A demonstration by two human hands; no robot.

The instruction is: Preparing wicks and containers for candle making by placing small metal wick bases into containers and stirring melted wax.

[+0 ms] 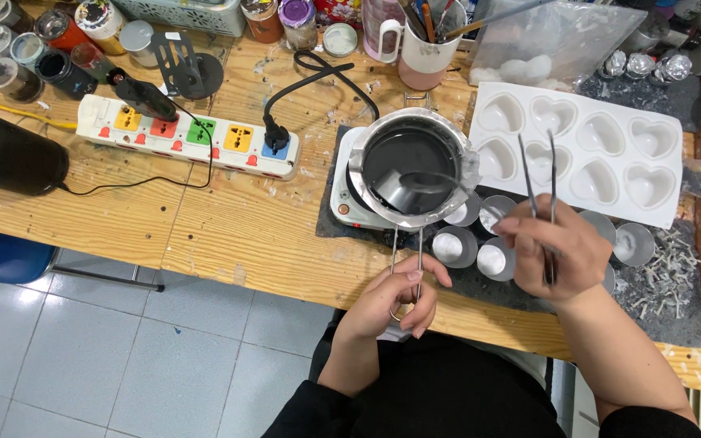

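Melting pot [412, 162] of dark liquid sits on a small hotplate [344, 203], its wire handle [406, 259] pinched in the left hand [395, 300] at the table edge; right hand [557, 247] grips tweezers [539, 195], tips raised over small metal cups [456, 246] — white heart-shaped mould [586, 150] just behind, multicoloured power strip [184, 136] well to the left, mug of tools [427, 40] beyond the pot

melting pot [409, 166] | metal, dark liquid, on hotplate | tweezers [539, 195] | slim metal, tips up over mould
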